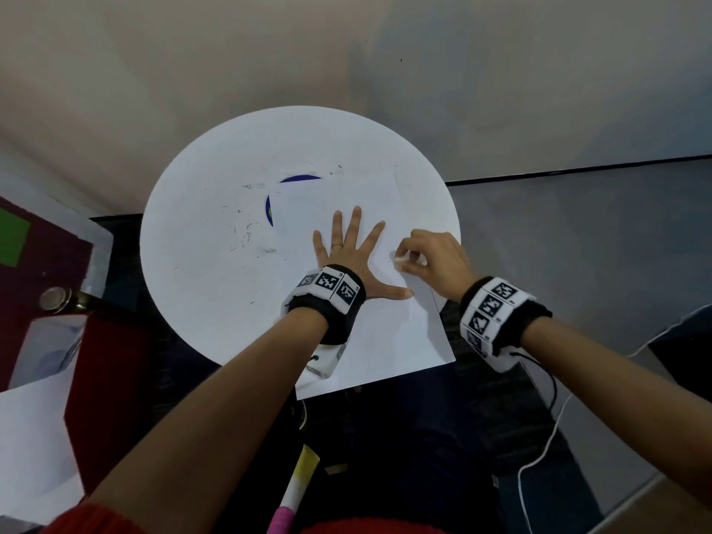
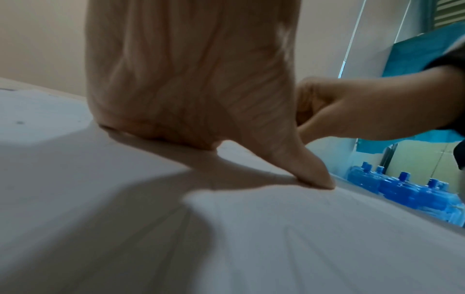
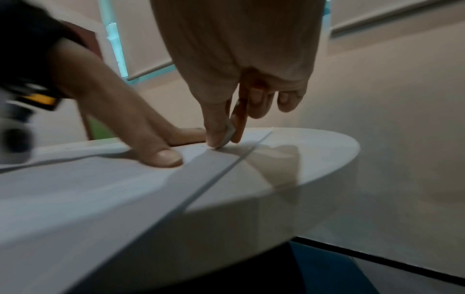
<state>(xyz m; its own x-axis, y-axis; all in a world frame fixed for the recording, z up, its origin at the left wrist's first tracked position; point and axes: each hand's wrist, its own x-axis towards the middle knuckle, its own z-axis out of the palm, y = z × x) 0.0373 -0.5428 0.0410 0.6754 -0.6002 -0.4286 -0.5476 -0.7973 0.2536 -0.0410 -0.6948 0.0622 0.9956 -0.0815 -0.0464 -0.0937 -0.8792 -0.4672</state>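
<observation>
Eraser (image 3: 227,133), white, is pinched between thumb and forefinger of my right grip (image 1: 435,256), its tip touching the paper (image 1: 385,333) near its right edge. The right wrist view shows that contact plainly, the head view barely. My left grip (image 1: 346,260) lies flat, fingers spread, pressing the paper onto the round tabletop (image 1: 215,283). Only the left wrist view catches blue bottles (image 2: 402,191) beyond.

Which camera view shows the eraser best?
The right wrist view: the white eraser is close up, pinched by the right hand, its tip on the paper. The head view shows only a small white end; the left wrist view hides it.
</observation>
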